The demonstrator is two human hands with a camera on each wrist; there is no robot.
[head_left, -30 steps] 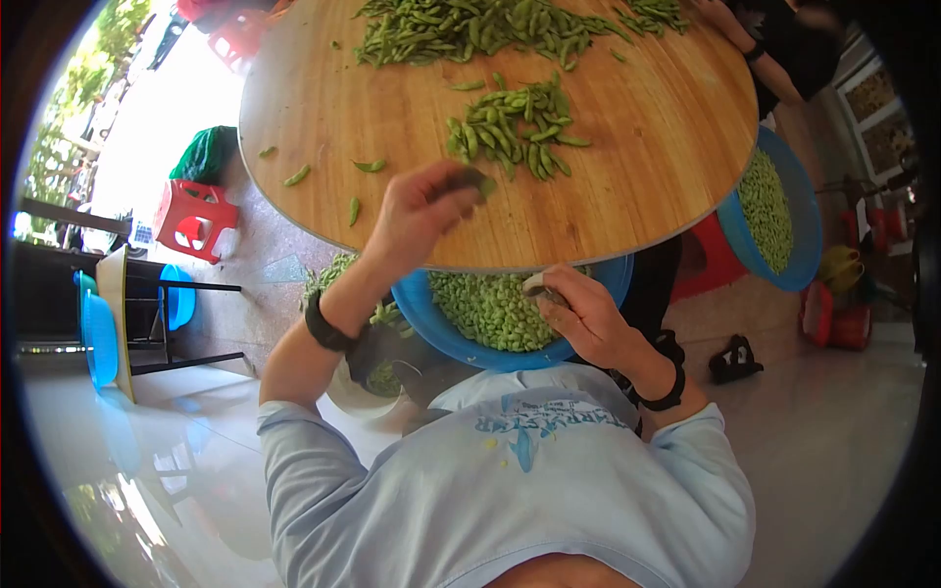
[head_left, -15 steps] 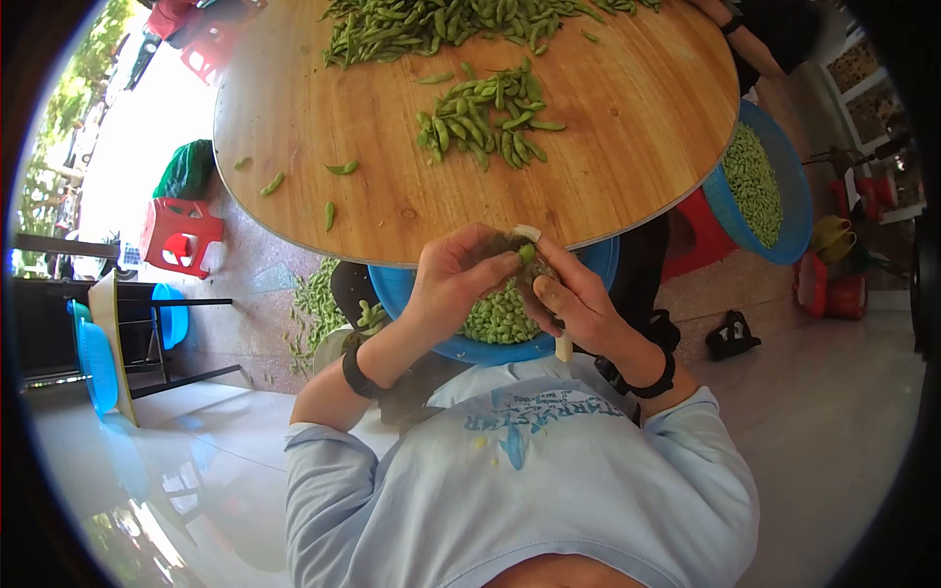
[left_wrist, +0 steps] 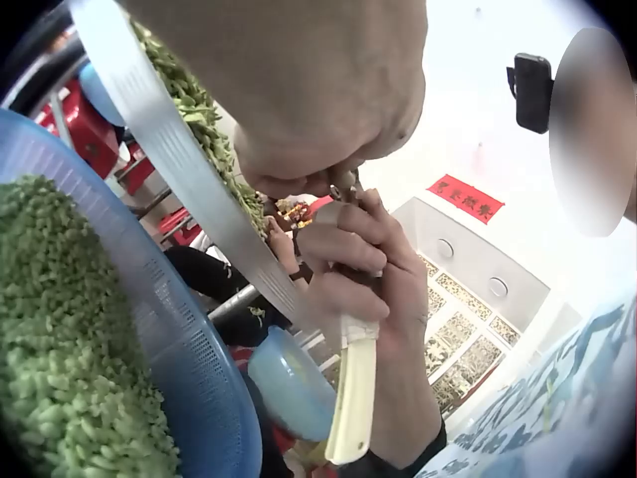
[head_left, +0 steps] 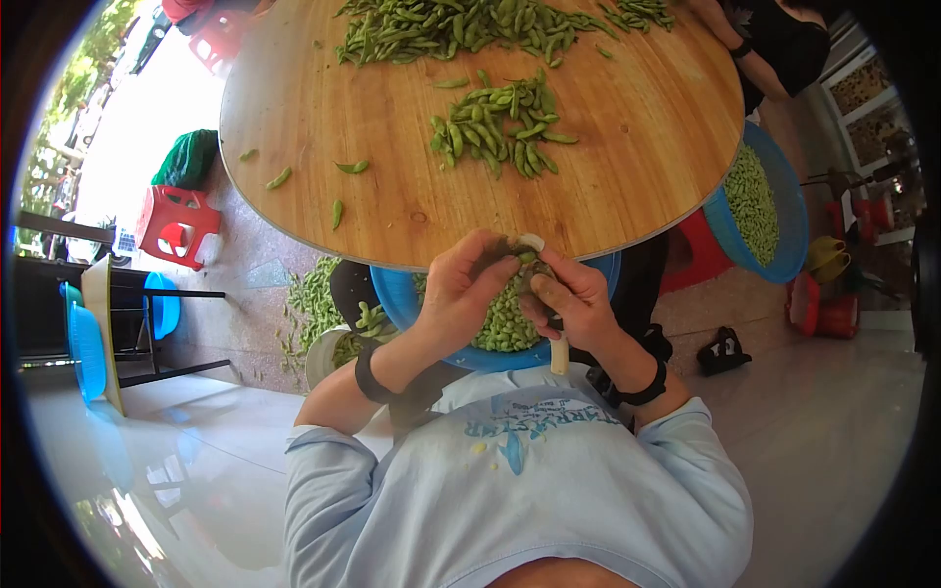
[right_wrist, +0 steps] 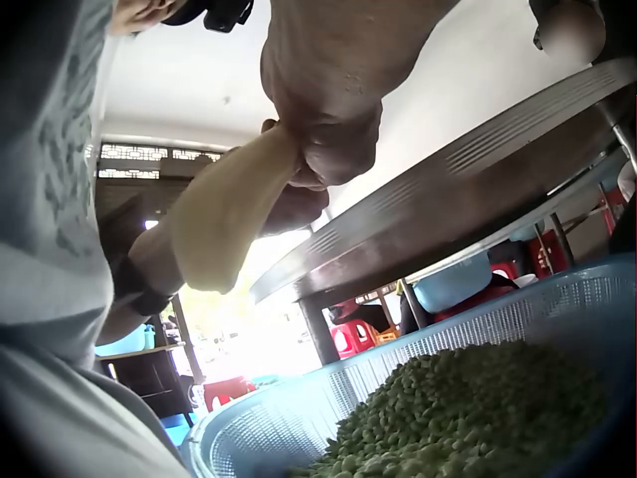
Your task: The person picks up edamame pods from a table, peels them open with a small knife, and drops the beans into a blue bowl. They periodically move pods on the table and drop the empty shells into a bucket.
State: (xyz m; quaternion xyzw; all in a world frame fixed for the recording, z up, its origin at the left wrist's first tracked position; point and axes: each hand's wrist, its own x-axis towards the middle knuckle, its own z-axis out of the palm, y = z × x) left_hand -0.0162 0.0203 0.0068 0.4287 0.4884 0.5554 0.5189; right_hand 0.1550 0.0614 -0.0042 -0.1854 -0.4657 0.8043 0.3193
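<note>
My left hand (head_left: 453,299) and right hand (head_left: 580,299) meet above a blue basket (head_left: 389,294) of shelled green beans (head_left: 505,323). The left thumb and fingers pinch a green soybean pod (head_left: 527,258), partly covered by the fingertips. Curled right fingers grip a tool by its cream handle (left_wrist: 353,398), which points down out of the fist; its working end is hidden by the hands. A pale covering (head_left: 530,241) shows on a right fingertip, right at the pod. Ahead on the table lies a small heap of pods (head_left: 500,122).
The round wooden table (head_left: 392,108) has its edge just beyond my hands. A large pod pile (head_left: 470,24) lies farther back. At right stands another blue basket (head_left: 789,196) of beans; at left, a red stool (head_left: 176,225). Pods (head_left: 316,304) lie on the floor.
My left hand has come back from the small heap on the table to the right hand, with a pod in its fingers. Over the last half second both hands stay together.
</note>
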